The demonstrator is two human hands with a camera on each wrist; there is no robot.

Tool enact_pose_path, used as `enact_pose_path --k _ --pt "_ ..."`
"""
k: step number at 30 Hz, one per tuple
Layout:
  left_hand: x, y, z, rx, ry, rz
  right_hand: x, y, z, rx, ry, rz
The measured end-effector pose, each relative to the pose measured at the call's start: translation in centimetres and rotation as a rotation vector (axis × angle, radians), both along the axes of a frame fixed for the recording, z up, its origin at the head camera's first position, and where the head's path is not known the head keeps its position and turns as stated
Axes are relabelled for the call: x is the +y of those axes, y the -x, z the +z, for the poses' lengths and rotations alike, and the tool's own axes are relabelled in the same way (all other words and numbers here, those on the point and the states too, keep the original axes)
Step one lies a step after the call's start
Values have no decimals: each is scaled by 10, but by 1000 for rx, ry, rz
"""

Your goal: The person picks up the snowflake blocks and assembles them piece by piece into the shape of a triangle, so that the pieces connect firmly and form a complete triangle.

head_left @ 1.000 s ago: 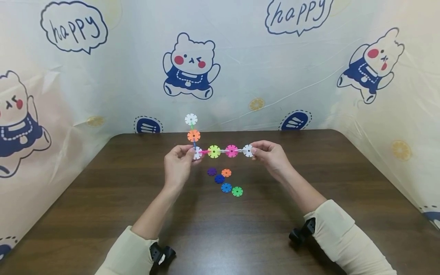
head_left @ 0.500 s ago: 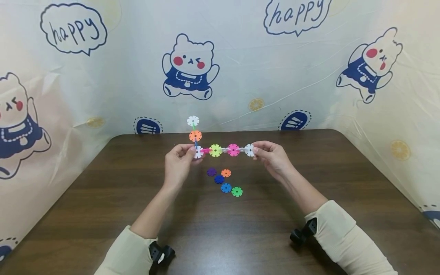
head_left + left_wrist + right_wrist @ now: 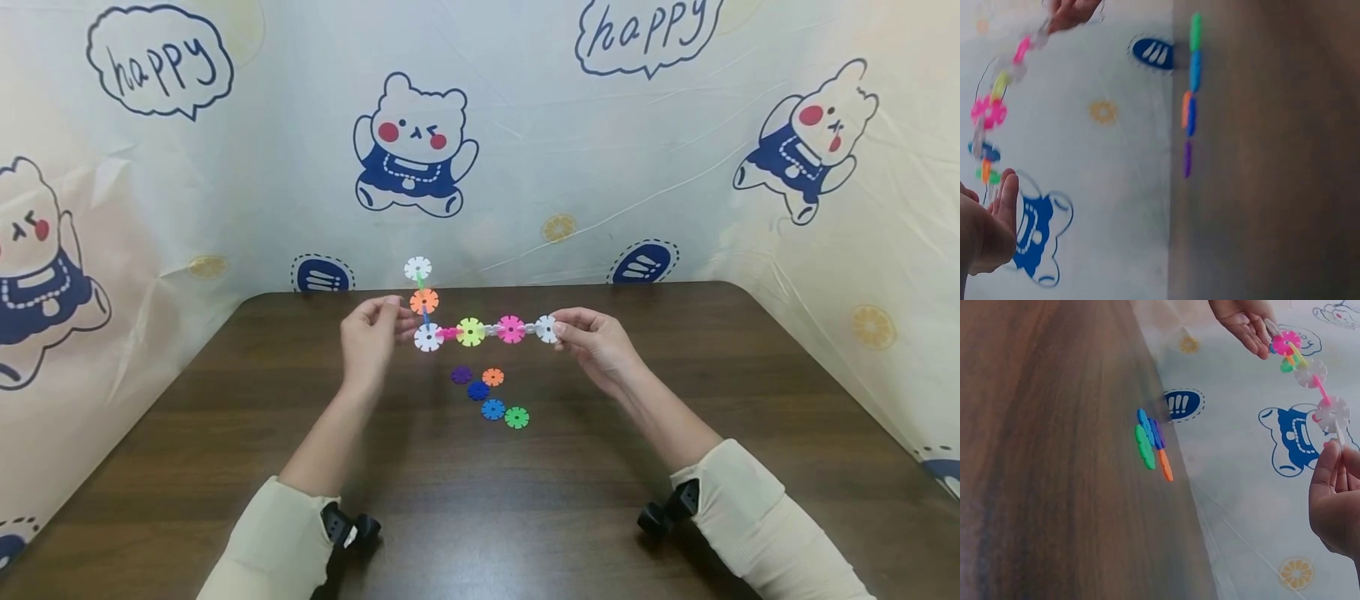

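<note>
A chain of plastic snowflake discs (image 3: 471, 332) is held up above the table in an L shape. Its level part runs through yellow-green and pink discs to a white disc (image 3: 545, 329) that my right hand (image 3: 600, 343) pinches between thumb and fingers. At the corner is another white disc (image 3: 428, 337), from which an orange disc (image 3: 424, 301) and a top white disc (image 3: 417, 267) rise. My left hand (image 3: 367, 340) is just left of that corner, thumb apart and fingers extended towards the chain; whether the fingertips touch it I cannot tell.
Several loose discs lie on the brown table below the chain: purple (image 3: 462, 376), orange (image 3: 493, 377), dark blue (image 3: 477, 390), light blue (image 3: 492, 409) and green (image 3: 517, 417). A cartoon-printed sheet (image 3: 517, 167) hangs behind the table's far edge.
My left hand has let go of the corner white disc and shifted left and slightly up. The chain's left end has dipped a little; my right hand keeps its pinch.
</note>
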State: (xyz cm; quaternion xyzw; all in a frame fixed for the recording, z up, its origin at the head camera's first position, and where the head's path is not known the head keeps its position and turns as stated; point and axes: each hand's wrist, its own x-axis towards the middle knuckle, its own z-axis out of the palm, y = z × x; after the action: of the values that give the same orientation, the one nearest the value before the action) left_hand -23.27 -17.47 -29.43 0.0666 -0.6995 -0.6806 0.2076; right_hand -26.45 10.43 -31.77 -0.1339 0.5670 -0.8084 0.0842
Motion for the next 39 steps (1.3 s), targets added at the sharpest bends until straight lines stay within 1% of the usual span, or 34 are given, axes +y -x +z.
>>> enact_pose_path --k 2,3,5,8,11,13,17,21,23,25,27,30,32,34,36,39 --pt "-7 6 6 5 -27 -17 0 -1 -1 1 -9 11" --pt "-11 9 10 -12 -17 -28 0 -2 -1 2 -14 17" --pt "-18 15 18 -65 40 -60 1 -3 -2 4 -23 24" --pt "-25 20 28 -169 149 -146 1 -4 -4 6 -32 25" --pt "-27 23 33 -235 209 -221 1 -4 -5 6 -48 15" --pt "-28 23 34 -245 222 -243 0 -3 -6 6 -63 9" --pt "-27 23 31 -214 246 -246 0 0 -11 11 -108 -5" --pt "-25 19 28 -163 269 -224 -2 5 -17 2 -151 -17" --pt "-23 16 28 -129 268 -200 -2 7 -21 -6 -179 -17" --pt "-21 12 29 -87 255 -168 -2 10 -23 -13 -232 -3" --pt "-19 9 28 -33 253 -126 -1 12 -25 -12 -351 19" --pt "-16 4 27 44 261 -46 1 15 -27 9 -602 69" --pt "-14 1 27 98 273 7 -1 15 -29 66 -786 122" --pt "-12 -1 26 145 279 51 -5 14 -30 148 -916 182" --pt "-11 -3 26 188 282 82 -10 13 -31 226 -999 243" --pt "-9 -5 24 232 289 129 -17 12 -34 308 -1077 313"
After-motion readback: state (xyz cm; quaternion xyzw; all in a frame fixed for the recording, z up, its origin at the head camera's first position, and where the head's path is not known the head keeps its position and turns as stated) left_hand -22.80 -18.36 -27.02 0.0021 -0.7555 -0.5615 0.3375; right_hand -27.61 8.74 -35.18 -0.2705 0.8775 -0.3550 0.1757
